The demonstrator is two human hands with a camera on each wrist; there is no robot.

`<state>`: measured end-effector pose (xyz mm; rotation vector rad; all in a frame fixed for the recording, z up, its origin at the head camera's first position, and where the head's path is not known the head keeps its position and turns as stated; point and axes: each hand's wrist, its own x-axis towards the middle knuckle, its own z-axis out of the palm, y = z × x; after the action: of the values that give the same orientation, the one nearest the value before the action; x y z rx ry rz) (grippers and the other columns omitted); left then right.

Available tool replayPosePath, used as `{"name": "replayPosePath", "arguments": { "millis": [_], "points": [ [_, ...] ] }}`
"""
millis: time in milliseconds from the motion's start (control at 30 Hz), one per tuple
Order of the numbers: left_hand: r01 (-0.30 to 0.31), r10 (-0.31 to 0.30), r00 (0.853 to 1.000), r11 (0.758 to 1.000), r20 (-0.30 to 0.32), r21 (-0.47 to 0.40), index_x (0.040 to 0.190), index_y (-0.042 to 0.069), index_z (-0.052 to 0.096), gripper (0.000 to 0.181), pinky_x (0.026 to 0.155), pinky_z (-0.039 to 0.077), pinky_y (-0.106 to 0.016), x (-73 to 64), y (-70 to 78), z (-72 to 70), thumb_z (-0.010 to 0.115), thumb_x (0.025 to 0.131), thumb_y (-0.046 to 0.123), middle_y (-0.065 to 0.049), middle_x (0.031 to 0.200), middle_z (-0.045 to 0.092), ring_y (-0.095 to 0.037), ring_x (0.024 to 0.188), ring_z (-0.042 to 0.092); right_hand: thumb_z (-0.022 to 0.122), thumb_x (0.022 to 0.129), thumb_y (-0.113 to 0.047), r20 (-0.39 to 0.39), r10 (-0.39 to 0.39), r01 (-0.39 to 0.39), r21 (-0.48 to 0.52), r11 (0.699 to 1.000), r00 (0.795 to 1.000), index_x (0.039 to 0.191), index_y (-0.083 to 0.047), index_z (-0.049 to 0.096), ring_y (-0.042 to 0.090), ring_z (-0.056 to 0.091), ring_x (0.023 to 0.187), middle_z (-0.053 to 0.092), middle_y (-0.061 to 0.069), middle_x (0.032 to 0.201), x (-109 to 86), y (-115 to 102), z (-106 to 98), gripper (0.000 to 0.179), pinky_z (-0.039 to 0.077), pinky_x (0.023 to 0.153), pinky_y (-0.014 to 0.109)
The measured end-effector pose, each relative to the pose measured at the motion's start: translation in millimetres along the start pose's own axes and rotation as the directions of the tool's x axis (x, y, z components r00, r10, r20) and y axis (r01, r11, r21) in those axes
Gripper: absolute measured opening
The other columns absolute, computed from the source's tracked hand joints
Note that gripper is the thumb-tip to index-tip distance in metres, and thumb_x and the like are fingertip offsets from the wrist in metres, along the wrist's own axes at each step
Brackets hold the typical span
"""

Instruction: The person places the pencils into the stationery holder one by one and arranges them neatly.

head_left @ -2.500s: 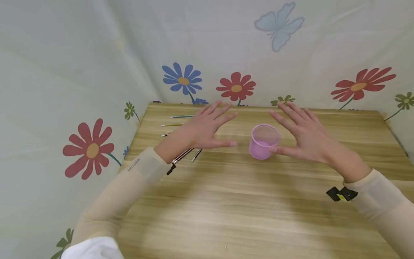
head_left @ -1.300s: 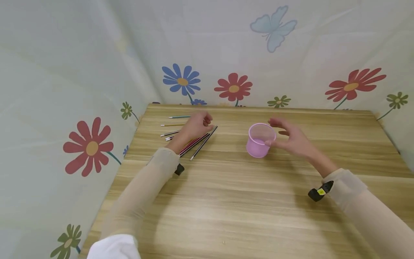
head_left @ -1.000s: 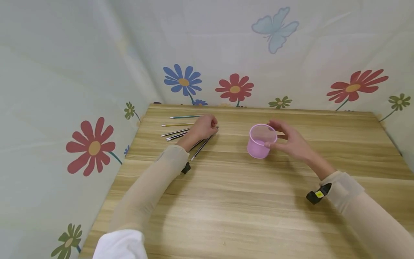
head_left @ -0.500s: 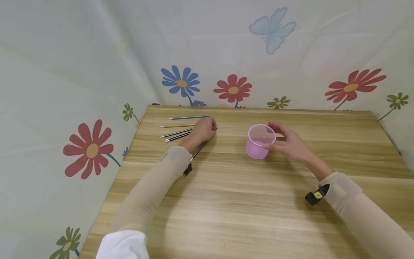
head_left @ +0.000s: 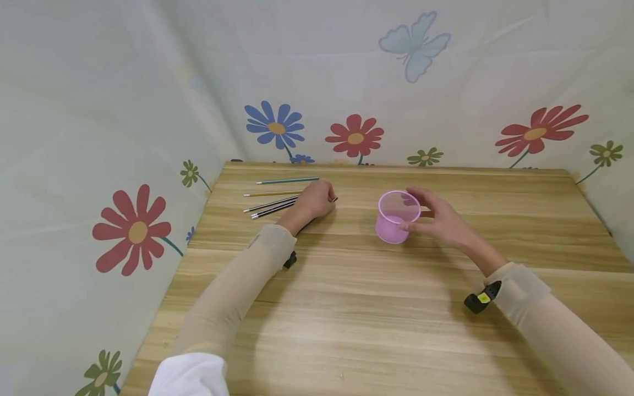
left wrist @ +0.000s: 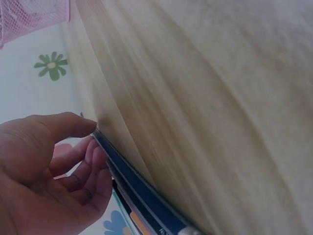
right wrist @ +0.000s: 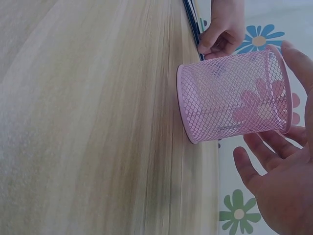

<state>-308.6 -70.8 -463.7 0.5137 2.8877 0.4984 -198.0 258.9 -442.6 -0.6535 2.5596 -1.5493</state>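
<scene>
Watching left grip pinch dark pencil by one end, left of cup | right grip loosely spans rim of upright pink cup | I judge risk: end-only pinch lets pencil pivot, dragging neighbouring pencils; slack right hold, cup tips.

Gap between left fingers and pink cup (wall blocking behind), open tabletop nearer
</scene>
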Motion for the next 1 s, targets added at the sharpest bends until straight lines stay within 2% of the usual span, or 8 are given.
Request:
{"name": "replayPosePath", "arguments": {
  "millis": [333,733,867,1000],
  "points": [
    [0.005,-0.005,0.999,1.000,0.036,-0.002,0.102,0.008,0.074,0.012,0.082,0.056,-0.036,-4.2,4.1,0.8,0.075,0.099,0.020,-0.004,0.103,0.071,-0.020,0.087,0.064,0.086,0.088,-0.009,-0.005,-0.005,0.005,-0.005,1.000,1.000,0.160,0.004,0.035,0.046,0.051,0.137,0.047,0.026,0.156,0.2,0,2,0.089,0.044,0.112,0.064],
    [-0.032,0.030,0.999,0.997,0.030,0.072,0.100,0.010,0.076,0.012,0.084,0.055,-0.035,-9.0,10.7,3.8,0.075,0.099,0.022,-0.001,0.100,0.072,-0.017,0.086,0.063,0.085,0.090,-0.007,-0.009,-0.005,0.005,0.007,1.000,1.000,0.159,0.005,0.036,0.045,0.051,0.139,0.048,0.026,0.155,-0.3,3,5,0.086,0.045,0.111,0.063],
    [-0.039,0.038,0.999,0.999,0.027,0.031,0.101,0.010,0.072,0.013,0.080,0.054,-0.034,-13.2,11.7,1.0,0.074,0.100,0.023,-0.001,0.097,0.069,-0.018,0.084,0.061,0.085,0.090,-0.008,-0.004,0.008,-0.008,0.013,1.000,1.000,0.159,0.003,0.036,0.044,0.049,0.140,0.048,0.025,0.155,-0.5,2,5,0.085,0.045,0.111,0.062],
    [-0.075,0.076,0.997,0.995,0.013,-0.063,0.104,0.010,0.068,0.012,0.078,0.053,-0.033,-19.1,15.9,-10.4,0.071,0.101,0.021,-0.003,0.098,0.067,-0.019,0.085,0.061,0.085,0.090,-0.008,-0.006,0.009,-0.008,0.012,1.000,1.000,0.159,0.003,0.037,0.044,0.050,0.140,0.049,0.025,0.155,-0.8,-1,4,0.085,0.046,0.110,0.062]
  ]
}}
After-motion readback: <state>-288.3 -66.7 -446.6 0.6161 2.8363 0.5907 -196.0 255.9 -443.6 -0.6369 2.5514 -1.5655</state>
